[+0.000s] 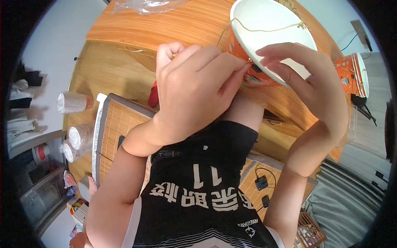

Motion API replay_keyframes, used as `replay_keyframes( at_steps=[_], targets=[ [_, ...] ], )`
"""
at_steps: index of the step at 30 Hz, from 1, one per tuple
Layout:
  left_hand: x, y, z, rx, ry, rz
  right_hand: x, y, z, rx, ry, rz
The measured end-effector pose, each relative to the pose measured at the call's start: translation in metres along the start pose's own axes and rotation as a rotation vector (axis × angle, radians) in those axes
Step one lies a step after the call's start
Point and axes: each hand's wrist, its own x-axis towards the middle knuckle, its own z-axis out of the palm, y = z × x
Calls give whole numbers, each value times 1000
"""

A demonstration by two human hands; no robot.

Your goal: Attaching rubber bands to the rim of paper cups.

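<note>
A large orange paper bucket [237, 49] with a white inside stands tilted at the table's edge, its mouth turned up toward me. A thin tan cord [269, 31] runs across its mouth from a knot at the far right of the rim, over the left rim and down behind my left hand. My left hand [192, 84] pinches a bit of cord between thumb and forefinger, close against the near rim. My right hand [316, 78] hovers over the near right rim, its thumb and forefinger apart, with nothing visible between them.
More orange buckets [351, 76] stand nested at the right. A bundle of tan cord [289, 5] lies behind the bucket, and clear plastic [149, 5] on the wooden table [186, 25]. Wrapped stacks of cups [80, 136] stand on the floor at left. A black adapter [261, 182] with cable lies below.
</note>
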Motion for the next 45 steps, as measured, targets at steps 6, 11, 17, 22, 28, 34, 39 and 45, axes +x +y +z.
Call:
replay_keyframes(
  at_steps=[6, 11, 17, 22, 28, 34, 39, 45],
  targets=[
    [3, -1, -3, 1, -25, -11, 20, 8, -6, 14, -210, -110],
    [7, -2, -6, 33, -49, -16, 29, 1, -4, -23, -228, -93],
    [6, -1, -11, 64, -89, -11, 32, -8, -2, -47, -157, -129],
    [-4, -17, -12, -85, 272, -145, 29, -10, -6, -116, -116, -134],
    [-35, -16, 6, -1234, 30, -1022, 27, -19, -4, -273, -79, -88],
    [-23, -35, 31, -1547, 8, -1185, 31, -49, -4, -542, -53, -101],
    [-14, -28, 38, -1528, -109, -1097, 35, -75, 1, -707, -57, -50],
    [-29, -25, 18, -1562, 1, -924, 22, -101, 23, -935, 95, 118]
  ],
)
